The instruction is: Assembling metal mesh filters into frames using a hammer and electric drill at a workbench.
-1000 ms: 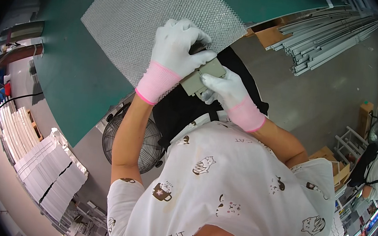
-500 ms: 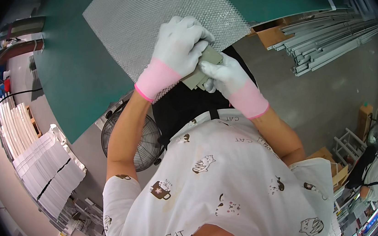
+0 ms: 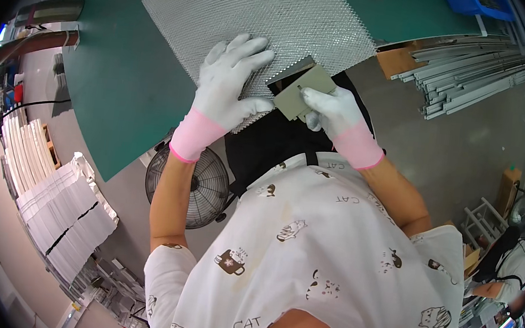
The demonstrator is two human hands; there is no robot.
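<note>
- Head view, right hand (image 3: 335, 109): thumb on top, fingers curled beneath, clamped on the near right side of the block (image 3: 303, 96)
- Block: olive-grey and flat, reaching from the right hand leftward to the left thumb's tip; whether they touch I cannot tell
- Dark part (image 3: 291, 77): along the block's far left side, between the two hands; I cannot tell if it is joined on
- Left hand (image 3: 224, 83): fingers spread apart, gripping nothing visible, over the mesh (image 3: 266, 11); how hard it presses I cannot tell
- Mesh: silvery, beneath the left hand and stretching beyond it, over the table (image 3: 116, 97)
- Block's feel, as I judge it: light enough for one hand, stiff, perhaps smooth under a glove; best pinched across its thickness, thumb flat on the broad face
- Mesh's feel, likewise: light, springy, easily dented, probably scratchy at the rim; best steadied with a flat palm or lifted by opposite edges
</note>
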